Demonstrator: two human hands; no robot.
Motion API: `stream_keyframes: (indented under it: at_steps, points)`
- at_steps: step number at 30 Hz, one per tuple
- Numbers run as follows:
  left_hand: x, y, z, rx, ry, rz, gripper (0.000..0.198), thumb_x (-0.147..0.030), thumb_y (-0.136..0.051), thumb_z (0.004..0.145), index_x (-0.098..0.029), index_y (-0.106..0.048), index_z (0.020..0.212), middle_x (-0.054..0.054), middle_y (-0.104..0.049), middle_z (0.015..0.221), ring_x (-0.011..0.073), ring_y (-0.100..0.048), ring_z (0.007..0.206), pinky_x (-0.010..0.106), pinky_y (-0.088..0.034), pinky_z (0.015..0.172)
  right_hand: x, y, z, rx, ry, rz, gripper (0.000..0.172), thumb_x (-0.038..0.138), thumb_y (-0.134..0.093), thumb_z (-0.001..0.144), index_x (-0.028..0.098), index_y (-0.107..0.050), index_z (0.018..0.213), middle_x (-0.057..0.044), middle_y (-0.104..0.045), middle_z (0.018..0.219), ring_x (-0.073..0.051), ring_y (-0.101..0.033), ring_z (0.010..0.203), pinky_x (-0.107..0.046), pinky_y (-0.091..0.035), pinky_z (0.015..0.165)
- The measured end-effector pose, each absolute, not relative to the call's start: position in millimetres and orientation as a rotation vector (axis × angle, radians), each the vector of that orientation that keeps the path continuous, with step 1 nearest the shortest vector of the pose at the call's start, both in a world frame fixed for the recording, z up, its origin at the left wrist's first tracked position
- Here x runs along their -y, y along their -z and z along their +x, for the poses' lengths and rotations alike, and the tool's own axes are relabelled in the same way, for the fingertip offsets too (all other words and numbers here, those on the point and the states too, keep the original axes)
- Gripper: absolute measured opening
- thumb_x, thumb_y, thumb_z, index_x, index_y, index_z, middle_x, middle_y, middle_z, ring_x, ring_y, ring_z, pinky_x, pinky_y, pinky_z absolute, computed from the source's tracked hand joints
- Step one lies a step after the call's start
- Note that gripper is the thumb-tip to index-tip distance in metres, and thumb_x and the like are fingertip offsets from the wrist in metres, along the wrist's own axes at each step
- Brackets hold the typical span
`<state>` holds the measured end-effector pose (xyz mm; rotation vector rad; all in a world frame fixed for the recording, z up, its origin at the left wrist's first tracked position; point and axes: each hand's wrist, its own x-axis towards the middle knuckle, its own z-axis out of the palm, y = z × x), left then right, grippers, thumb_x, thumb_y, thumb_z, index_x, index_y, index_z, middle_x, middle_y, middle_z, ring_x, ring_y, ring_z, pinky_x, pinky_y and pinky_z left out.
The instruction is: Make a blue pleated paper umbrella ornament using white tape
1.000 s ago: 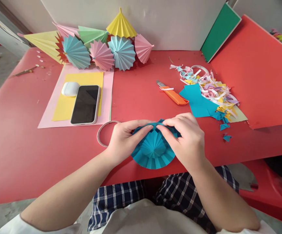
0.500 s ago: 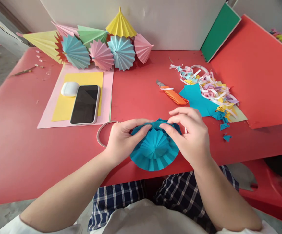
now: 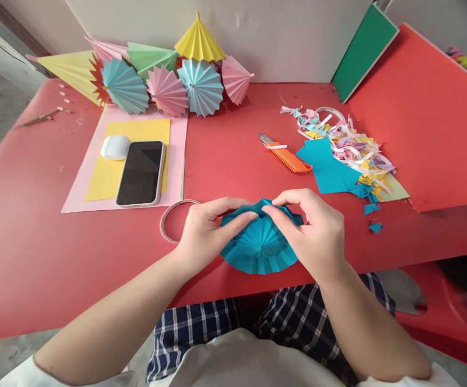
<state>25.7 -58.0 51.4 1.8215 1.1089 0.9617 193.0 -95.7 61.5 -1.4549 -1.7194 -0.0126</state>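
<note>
A blue pleated paper umbrella (image 3: 262, 244) is between my hands near the table's front edge, its round centre facing me. My left hand (image 3: 213, 226) pinches the far rim with thumb on the near face and fingers behind. Just to its right, my right hand (image 3: 314, 223) pinches the same rim between thumb and forefinger. The two thumb tips are nearly touching at the top of the rim. Beside my left hand lies a roll of tape (image 3: 167, 223), partly hidden by that hand.
Several finished paper umbrellas (image 3: 166, 91) stand at the back left. A phone (image 3: 141, 173) and a white earphone case (image 3: 115, 147) lie on yellow and pink paper (image 3: 78, 196). An orange utility knife (image 3: 287, 156), blue paper (image 3: 330, 166) and paper scraps (image 3: 350, 142) lie to the right.
My right hand's fingers have closed down onto the rim, and its thumb has come closer to the left thumb. The blue umbrella has tilted and shifted slightly right.
</note>
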Motion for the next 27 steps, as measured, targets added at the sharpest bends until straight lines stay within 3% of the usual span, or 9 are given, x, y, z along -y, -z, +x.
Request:
stream_keyframes:
  at_steps: [12,18,22,27]
  points:
    - [58.3,-50.9,26.2,-1.190,-0.986,1.801,0.013,-0.033,-0.064,0.077,-0.021,-0.068,0.076,-0.001,-0.069,0.068,0.0107,-0.062,0.058,0.019,-0.051,0.053,94.7,-62.8,196.6,1.734,-0.158,-1.413,0.017,0.023,-0.064,0.080,0.023,-0.060,0.097,0.002,-0.070,0.087,-0.011,-0.066,0.077,-0.021,-0.052,0.065]
    - [56.6,-51.3,26.5,-1.092,-0.886,1.811,0.024,-0.031,-0.064,0.078,-0.021,-0.067,0.099,0.002,-0.072,0.088,0.0142,-0.066,0.078,0.020,-0.053,0.066,95.2,-62.8,194.6,1.771,-0.199,-1.445,0.017,0.022,-0.066,0.078,0.023,-0.061,0.095,0.003,-0.071,0.086,-0.011,-0.067,0.077,-0.022,-0.051,0.069]
    - [56.1,-51.1,26.1,-1.053,-0.842,1.774,0.015,-0.030,-0.062,0.080,-0.020,-0.070,0.086,-0.001,-0.071,0.074,0.0104,-0.064,0.063,0.018,-0.049,0.056,95.9,-61.9,192.6,1.774,-0.243,-1.482,0.018,0.023,-0.066,0.078,0.025,-0.062,0.096,0.002,-0.071,0.087,-0.012,-0.067,0.077,-0.025,-0.051,0.069]
    - [54.3,-49.4,25.5,-1.117,-0.881,1.720,0.015,-0.031,-0.063,0.079,-0.018,-0.070,0.083,0.000,-0.071,0.073,0.0115,-0.064,0.063,0.019,-0.050,0.057,93.9,-61.2,199.4,1.733,-0.210,-1.402,0.015,0.024,-0.065,0.079,0.023,-0.061,0.094,0.000,-0.069,0.087,-0.014,-0.065,0.080,-0.026,-0.051,0.074]
